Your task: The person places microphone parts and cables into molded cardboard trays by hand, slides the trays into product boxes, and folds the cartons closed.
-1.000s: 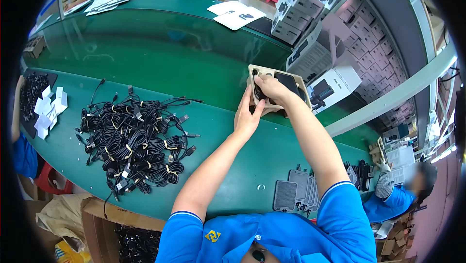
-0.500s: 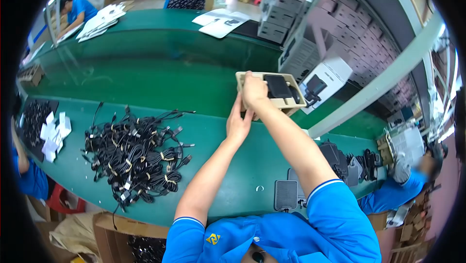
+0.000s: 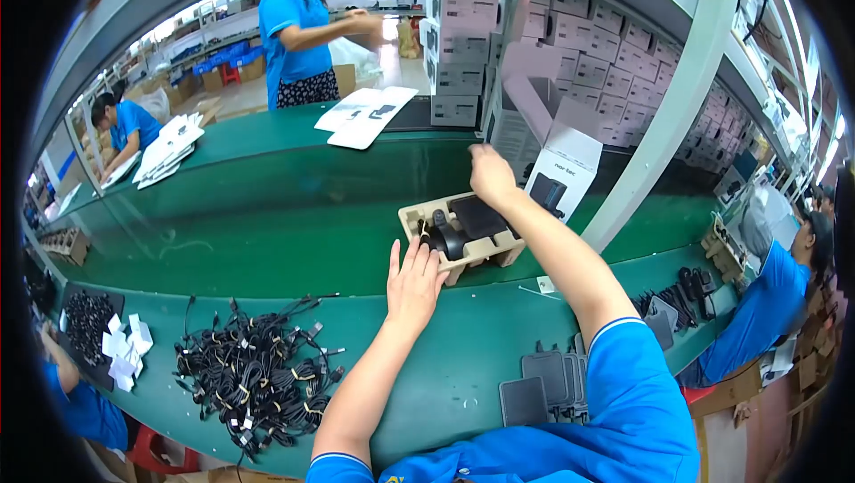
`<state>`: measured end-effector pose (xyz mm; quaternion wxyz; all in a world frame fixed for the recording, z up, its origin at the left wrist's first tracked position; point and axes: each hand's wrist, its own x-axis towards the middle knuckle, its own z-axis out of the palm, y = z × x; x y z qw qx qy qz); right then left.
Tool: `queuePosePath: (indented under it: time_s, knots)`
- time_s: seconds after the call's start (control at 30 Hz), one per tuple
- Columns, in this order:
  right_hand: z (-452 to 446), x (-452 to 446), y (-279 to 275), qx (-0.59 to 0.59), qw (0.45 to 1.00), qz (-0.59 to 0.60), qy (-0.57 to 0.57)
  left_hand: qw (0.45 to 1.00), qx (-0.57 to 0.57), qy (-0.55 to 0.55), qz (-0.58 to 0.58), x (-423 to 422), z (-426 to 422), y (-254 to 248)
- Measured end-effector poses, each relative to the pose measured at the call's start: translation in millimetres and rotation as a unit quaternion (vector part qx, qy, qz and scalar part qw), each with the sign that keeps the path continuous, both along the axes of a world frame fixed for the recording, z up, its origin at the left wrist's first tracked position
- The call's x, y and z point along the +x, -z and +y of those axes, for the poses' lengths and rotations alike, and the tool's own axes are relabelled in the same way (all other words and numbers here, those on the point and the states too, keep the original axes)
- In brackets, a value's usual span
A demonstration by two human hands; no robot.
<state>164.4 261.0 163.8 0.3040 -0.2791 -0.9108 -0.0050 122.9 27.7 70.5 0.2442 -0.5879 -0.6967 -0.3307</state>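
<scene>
A beige molded pulp tray point(image 3: 481, 254) sits on the green conveyor belt, with a black flat panel point(image 3: 478, 216) and a black rounded stand-like part point(image 3: 448, 241) in it. My left hand point(image 3: 415, 285) rests against the tray's near left edge, fingers stretched and apart. My right hand point(image 3: 492, 176) is beyond the tray, its fingers loosely bent and partly hidden, with nothing visible in them. Just right of it stands a white printed box point(image 3: 563, 171) with raised flaps. Another box point(image 3: 512, 131) with an open top stands behind.
A heap of black cables point(image 3: 254, 376) lies on the table at left. Black flat panels point(image 3: 545, 380) lie near my right arm. A white post point(image 3: 663, 118) rises at right. Printed sheets point(image 3: 367, 116) and stacked boxes point(image 3: 463, 55) stand beyond the belt. Co-workers point(image 3: 298, 33) are around.
My right hand has left the tray and moved up toward the boxes. My left hand has shifted to the tray's near left edge. A cable and the stand-like part now show. My view has tilted up.
</scene>
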Motion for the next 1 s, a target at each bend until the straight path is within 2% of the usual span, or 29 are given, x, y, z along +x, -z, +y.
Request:
queuePosePath:
  time_s: [0.07,0.13,0.23,0.33,0.4,0.43,0.47,0.5,0.53,0.6,0.67,0.73,0.8,0.87,0.93,0.97,1.0]
  knots:
    - [51,-4,8,0.022,0.981,-0.116,0.152,0.999,-0.034,0.003,0.021,-1,7,-7]
    - [104,-5,29,0.082,0.967,0.000,0.240,0.996,-0.085,0.014,0.016,-6,15,-7]
    - [127,-6,13,0.125,0.962,0.014,0.242,0.997,-0.071,0.028,0.020,-6,18,-6]
    - [143,-20,2,0.103,0.980,0.092,0.142,0.996,-0.073,0.026,0.039,-2,15,0]
    - [149,-27,-6,0.027,0.984,0.137,0.113,0.995,-0.070,0.003,0.066,6,13,4]
    - [148,-29,-15,-0.020,0.983,0.141,0.115,0.990,-0.119,0.004,0.070,7,10,7]
    - [150,-32,-20,-0.067,0.980,0.143,0.118,0.991,-0.124,0.025,0.037,10,7,-3]
    - [186,-50,8,-0.002,0.976,0.189,0.108,0.990,-0.130,0.048,0.004,17,1,-17]
    - [181,-51,7,-0.022,0.984,0.151,0.097,0.988,-0.135,0.072,-0.032,22,-3,-24]
    - [147,-63,-16,-0.056,0.993,0.076,0.070,0.983,-0.099,0.106,-0.113,12,-13,-30]
    - [90,-69,-25,0.058,0.983,0.167,-0.047,0.980,-0.034,0.093,-0.175,-6,-25,-55]
    - [31,-75,-29,0.094,0.978,0.158,-0.102,0.965,0.085,0.046,-0.244,-41,-29,-82]
    - [-25,-83,-19,0.100,0.919,0.281,-0.258,0.929,0.204,0.015,-0.307,-74,-35,-120]
    - [-84,-77,-19,0.079,0.918,0.250,-0.298,0.953,0.223,-0.040,-0.199,-98,-47,-148]
    - [-121,-92,9,0.108,0.888,0.271,-0.355,0.963,0.192,-0.078,-0.170,-104,-58,-168]
    - [-137,-97,22,0.092,0.857,0.323,-0.391,0.954,0.163,-0.077,-0.239,-103,-63,-171]
    - [-148,-94,38,0.070,0.885,0.245,-0.391,0.950,0.115,-0.042,-0.286,-125,-67,-162]
